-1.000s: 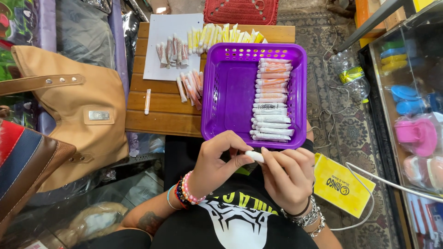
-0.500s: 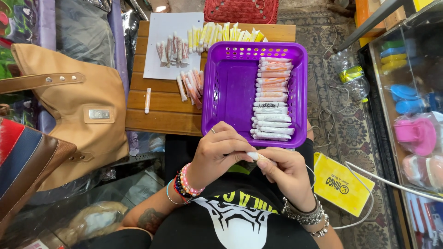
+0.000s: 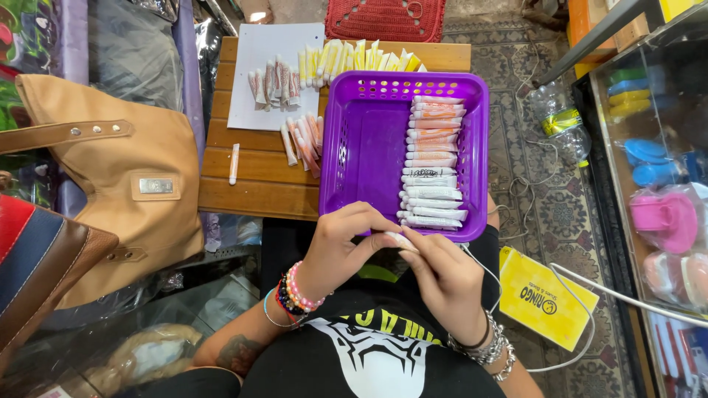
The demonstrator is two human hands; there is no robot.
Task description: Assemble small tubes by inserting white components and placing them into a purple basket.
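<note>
So I've got the slatted wooden bench [image 3: 251, 180] in front of me, with a purple perforated plastic basket [image 3: 369, 147] sitting on its right side. Inside, a neat column of small pink and white tubes [image 3: 431, 158] lines the right wall. My left hand [image 3: 343, 247] and right hand [image 3: 446, 276] meet just below the basket's near edge, both pinched on one small white tube [image 3: 400, 239] between the fingertips.
</note>
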